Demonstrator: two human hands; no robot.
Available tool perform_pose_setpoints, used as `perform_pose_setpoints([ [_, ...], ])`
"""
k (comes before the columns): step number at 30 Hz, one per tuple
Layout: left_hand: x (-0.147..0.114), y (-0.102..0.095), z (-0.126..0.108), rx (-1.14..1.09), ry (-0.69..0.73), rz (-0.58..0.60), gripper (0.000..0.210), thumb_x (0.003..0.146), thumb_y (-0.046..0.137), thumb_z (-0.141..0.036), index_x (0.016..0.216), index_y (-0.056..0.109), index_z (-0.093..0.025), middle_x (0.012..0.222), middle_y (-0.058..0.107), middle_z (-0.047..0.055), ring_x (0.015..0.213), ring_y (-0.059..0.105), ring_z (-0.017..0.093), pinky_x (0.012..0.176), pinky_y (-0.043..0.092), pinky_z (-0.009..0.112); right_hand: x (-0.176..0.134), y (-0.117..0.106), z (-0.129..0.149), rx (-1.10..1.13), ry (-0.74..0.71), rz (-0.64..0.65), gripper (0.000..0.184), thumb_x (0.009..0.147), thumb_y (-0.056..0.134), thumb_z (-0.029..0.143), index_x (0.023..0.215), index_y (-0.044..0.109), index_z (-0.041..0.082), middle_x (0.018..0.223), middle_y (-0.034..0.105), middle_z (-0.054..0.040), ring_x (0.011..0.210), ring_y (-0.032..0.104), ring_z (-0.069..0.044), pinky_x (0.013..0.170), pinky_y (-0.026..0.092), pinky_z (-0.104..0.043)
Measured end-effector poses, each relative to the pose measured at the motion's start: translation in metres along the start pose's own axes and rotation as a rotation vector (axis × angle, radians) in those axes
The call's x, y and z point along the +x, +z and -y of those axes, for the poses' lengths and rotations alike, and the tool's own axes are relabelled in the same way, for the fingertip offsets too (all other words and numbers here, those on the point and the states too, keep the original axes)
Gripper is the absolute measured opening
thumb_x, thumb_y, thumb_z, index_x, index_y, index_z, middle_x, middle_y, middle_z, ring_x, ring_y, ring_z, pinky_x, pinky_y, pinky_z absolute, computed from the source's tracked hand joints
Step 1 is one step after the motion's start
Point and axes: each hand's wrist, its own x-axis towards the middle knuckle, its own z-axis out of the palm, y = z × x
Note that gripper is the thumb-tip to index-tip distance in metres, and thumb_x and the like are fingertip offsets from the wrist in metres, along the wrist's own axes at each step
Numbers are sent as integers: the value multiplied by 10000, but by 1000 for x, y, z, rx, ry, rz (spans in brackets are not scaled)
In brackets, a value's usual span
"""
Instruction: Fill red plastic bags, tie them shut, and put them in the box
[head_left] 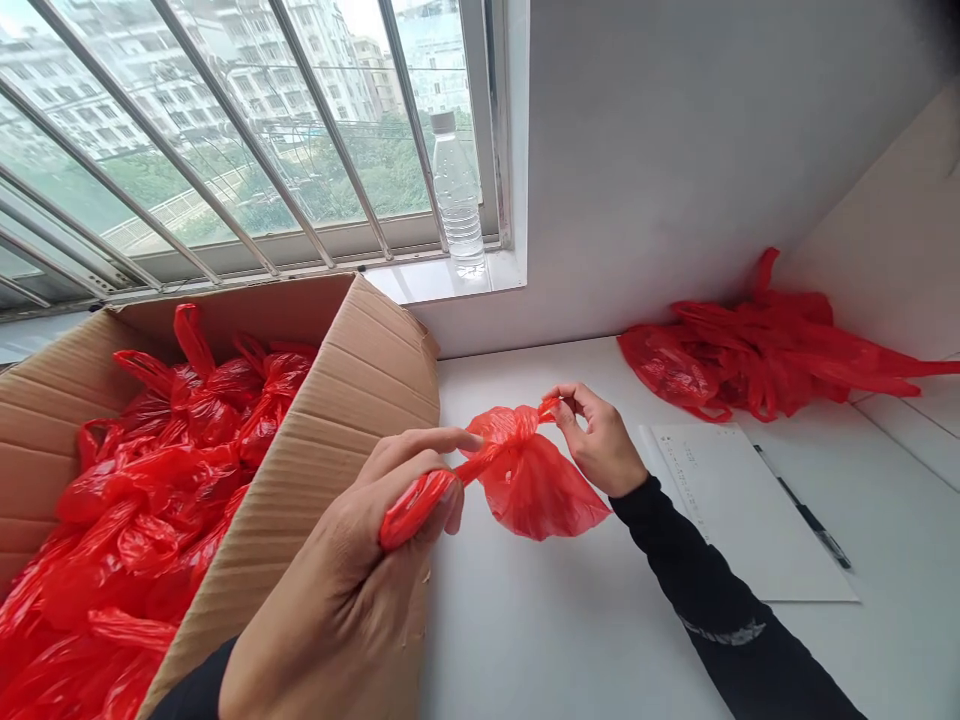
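- At the far left, one open cardboard box (pixel 360 400) sits on the white table (pixel 555 640); it is heaped with knotted red plastic bags (pixel 165 470), too tangled for you to count.
- Behind the box, a barred window (pixel 225 130) runs across the far left, and one clear water bottle (pixel 457 190) stands upright on the sill at its right end.
- Your left hand (pixel 360 570) is near you, just beside the box's right flap, with its fingers clamped around one twisted handle of a red bag (pixel 529 480).
- That single red bag hangs between your two hands, above the table and right of the box, its body bunched below a gathered neck.
- Your right hand (pixel 596 435) is farther out, its fingertips pinched together on the bag's other handle at the neck.
- Right of that hand, one sheet of paper (pixel 742 520) lies flat on the table, with one black pen (pixel 806 515) along its right edge.
- At the far right, a loose pile of red bags (pixel 757 350) lies against the wall; their number cannot be told.
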Motion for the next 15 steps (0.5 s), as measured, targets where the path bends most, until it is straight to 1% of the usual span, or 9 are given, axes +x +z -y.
perform_pose_setpoints([
  [2,3,0,-5,-29,-26,22,175,989,460,-205,925,619,-239,1172,647,-3,1064,610,148,908,486,188,5,-1,-9,-15,3,0,215,964,457,292,1028,635,189,897,676,-49,812,618,-195,781,461,-331],
  [4,6,-1,-10,-49,-45,43,198,985,457,-224,855,606,-233,1014,672,-1,941,632,150,821,511,191,6,-1,-12,-26,2,3,242,962,446,285,1026,657,187,913,691,-56,802,617,-196,777,455,-328],
  [7,7,-1,-12,-49,-29,43,249,986,442,-258,790,594,-238,821,641,-5,757,602,152,691,524,212,5,-1,-9,-22,6,12,264,958,440,286,1024,675,186,870,688,-48,737,594,-183,720,441,-313],
  [10,7,1,-12,-39,-2,43,272,993,422,-274,778,585,-244,773,629,-15,676,567,143,658,518,218,7,-2,-11,0,20,30,276,950,450,301,1019,690,184,799,663,-31,675,555,-169,659,419,-299],
  [15,8,5,-11,15,46,42,296,996,416,-273,743,564,-231,810,641,-17,695,577,127,691,501,203,16,-6,-30,56,82,14,280,906,521,342,991,706,150,790,651,-45,667,532,-170,641,407,-304],
])
